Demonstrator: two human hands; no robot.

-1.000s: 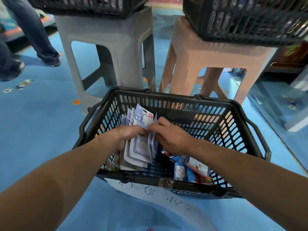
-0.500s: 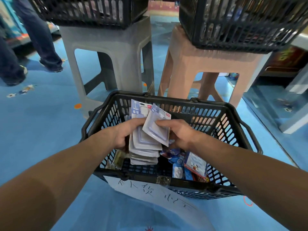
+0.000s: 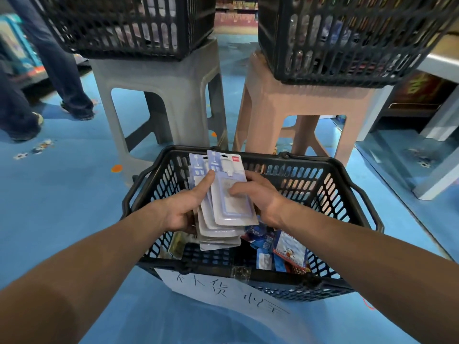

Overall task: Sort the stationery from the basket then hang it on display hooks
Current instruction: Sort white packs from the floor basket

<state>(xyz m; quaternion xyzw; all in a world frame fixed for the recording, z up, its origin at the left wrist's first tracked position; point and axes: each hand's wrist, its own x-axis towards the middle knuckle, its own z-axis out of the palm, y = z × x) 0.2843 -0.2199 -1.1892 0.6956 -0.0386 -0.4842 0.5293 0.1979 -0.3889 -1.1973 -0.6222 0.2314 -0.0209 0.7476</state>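
Head view: the black basket sits on the blue floor at 6 o'clock of the frame. Above its middle, the left hand grips a fanned stack of blister packs, thumb laid up the stack's left edge and fingers hidden beneath. The stack lies at 3 o'clock of that hand. The right hand, at 3 o'clock of the stack, pinches the top pack, its thumb flat on the face. Loose packets lie in the basket at 5 o'clock of the stack. A handwritten paper label hangs on the near wall.
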